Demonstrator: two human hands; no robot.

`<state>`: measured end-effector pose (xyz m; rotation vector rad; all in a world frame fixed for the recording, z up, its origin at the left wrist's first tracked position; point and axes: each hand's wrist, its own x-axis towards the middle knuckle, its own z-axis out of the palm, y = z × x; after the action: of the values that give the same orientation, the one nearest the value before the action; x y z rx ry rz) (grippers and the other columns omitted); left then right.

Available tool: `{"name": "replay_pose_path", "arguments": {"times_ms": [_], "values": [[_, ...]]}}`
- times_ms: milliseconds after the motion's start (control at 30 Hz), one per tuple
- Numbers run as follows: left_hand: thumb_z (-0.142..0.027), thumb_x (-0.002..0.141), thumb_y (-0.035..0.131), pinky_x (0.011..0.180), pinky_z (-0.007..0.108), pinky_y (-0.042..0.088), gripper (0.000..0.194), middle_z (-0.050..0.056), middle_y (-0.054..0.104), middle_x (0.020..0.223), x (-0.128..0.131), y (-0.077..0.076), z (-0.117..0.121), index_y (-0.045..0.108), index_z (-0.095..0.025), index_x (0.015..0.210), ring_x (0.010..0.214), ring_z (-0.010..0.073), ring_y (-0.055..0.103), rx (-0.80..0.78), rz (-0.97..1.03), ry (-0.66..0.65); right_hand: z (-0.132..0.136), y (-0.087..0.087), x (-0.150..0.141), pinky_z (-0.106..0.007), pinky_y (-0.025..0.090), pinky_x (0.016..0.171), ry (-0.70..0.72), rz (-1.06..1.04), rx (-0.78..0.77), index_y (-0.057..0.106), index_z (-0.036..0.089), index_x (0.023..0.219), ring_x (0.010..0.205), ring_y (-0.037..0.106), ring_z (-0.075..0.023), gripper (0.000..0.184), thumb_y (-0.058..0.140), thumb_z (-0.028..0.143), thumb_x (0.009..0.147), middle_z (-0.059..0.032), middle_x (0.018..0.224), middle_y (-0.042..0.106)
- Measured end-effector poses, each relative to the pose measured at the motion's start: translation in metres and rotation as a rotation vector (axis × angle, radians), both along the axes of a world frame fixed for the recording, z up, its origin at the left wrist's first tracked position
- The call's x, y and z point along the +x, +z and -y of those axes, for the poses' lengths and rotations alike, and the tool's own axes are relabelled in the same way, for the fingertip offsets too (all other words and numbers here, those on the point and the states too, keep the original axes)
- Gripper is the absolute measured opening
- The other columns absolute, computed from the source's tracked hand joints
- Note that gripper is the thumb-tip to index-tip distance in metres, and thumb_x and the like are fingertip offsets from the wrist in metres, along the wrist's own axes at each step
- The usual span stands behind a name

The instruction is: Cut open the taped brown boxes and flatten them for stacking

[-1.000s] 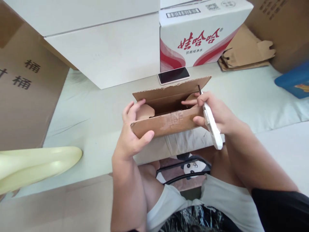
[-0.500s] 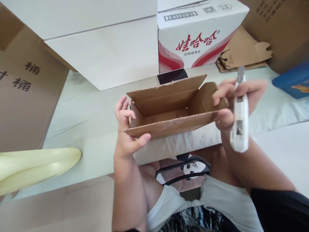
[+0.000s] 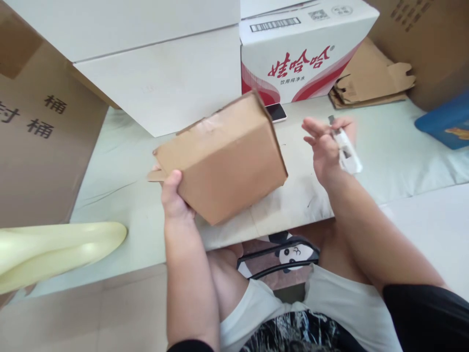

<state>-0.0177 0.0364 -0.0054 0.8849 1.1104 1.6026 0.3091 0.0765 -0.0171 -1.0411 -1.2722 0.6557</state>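
A small brown cardboard box [image 3: 234, 166] is tilted above the table, its outer faces toward me and its inside hidden. My left hand [image 3: 176, 195] grips its left end, thumb on the near face and the other fingers mostly hidden behind. A flap juts out beside that hand. To the right of the box and apart from it, my right hand [image 3: 326, 146] holds a white utility knife [image 3: 348, 152]. The knife's tip points up and away from me, and some fingers of that hand are stretched out. Slight blur softens the right hand.
A phone [image 3: 276, 112] lies behind the box, partly covered. White cartons [image 3: 190, 88] and a red-and-white water carton [image 3: 304, 68] stand at the back. Flattened cardboard [image 3: 377, 83] and a blue container [image 3: 445, 122] are at right, a pale yellow object [image 3: 62, 249] at left.
The box has turned over from open side up to outer faces toward me. My right hand has let go of its right end and moved slightly away, still with the knife.
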Motion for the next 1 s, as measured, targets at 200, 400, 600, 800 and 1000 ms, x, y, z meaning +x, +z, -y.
{"name": "replay_pose_path", "arguments": {"times_ms": [200, 400, 600, 800, 1000], "values": [[-0.061, 0.074, 0.077, 0.09, 0.043, 0.061, 0.047, -0.002, 0.08, 0.105, -0.008, 0.004, -0.003, 0.071, -0.029, 0.108, 0.114, 0.0308, 0.07, -0.199, 0.182, 0.035, 0.009, -0.013, -0.006, -0.055, 0.055, 0.109, 0.279, 0.13, -0.117, 0.042, 0.033, 0.108, 0.133, 0.069, -0.0289, 0.063, 0.082, 0.068, 0.075, -0.0087, 0.14, 0.073], [-0.064, 0.072, 0.081, 0.092, 0.042, 0.065, 0.053, 0.005, 0.08, 0.104, -0.004, 0.003, -0.002, 0.071, -0.025, 0.107, 0.112, 0.0312, 0.075, -0.228, 0.211, 0.042, 0.01, -0.01, -0.013, -0.046, 0.061, 0.097, 0.184, 0.193, -0.1, 0.045, 0.031, 0.11, 0.12, 0.073, -0.0269, 0.068, 0.092, 0.052, 0.064, -0.0089, 0.136, 0.072], [-0.059, 0.067, 0.089, 0.1, 0.045, 0.066, 0.056, 0.009, 0.081, 0.104, 0.006, 0.002, -0.001, 0.073, -0.022, 0.105, 0.119, 0.0367, 0.075, -0.238, 0.228, -0.064, 0.013, 0.001, -0.013, -0.03, 0.051, 0.062, -0.021, 0.406, -0.138, 0.05, 0.028, 0.101, 0.076, 0.069, -0.018, 0.048, 0.083, 0.038, 0.068, -0.0023, 0.11, 0.079], [-0.055, 0.067, 0.091, 0.101, 0.045, 0.067, 0.056, 0.01, 0.081, 0.106, 0.01, 0.002, 0.0, 0.073, -0.021, 0.108, 0.12, 0.0369, 0.074, -0.247, 0.237, -0.086, 0.013, 0.004, -0.012, -0.03, 0.045, 0.06, -0.109, 0.463, -0.115, 0.05, 0.029, 0.095, 0.064, 0.056, -0.0145, 0.04, 0.081, 0.037, 0.071, 0.001, 0.099, 0.078], [-0.055, 0.074, 0.086, 0.096, 0.038, 0.066, 0.048, 0.008, 0.081, 0.106, 0.011, 0.001, -0.001, 0.073, -0.022, 0.107, 0.11, 0.0307, 0.077, -0.244, 0.311, -0.109, 0.004, 0.0, -0.007, -0.038, 0.057, 0.072, -0.193, 0.167, 0.103, 0.043, 0.03, 0.09, 0.075, 0.068, -0.0195, 0.043, 0.078, 0.052, 0.08, 0.0014, 0.086, 0.069]]}}
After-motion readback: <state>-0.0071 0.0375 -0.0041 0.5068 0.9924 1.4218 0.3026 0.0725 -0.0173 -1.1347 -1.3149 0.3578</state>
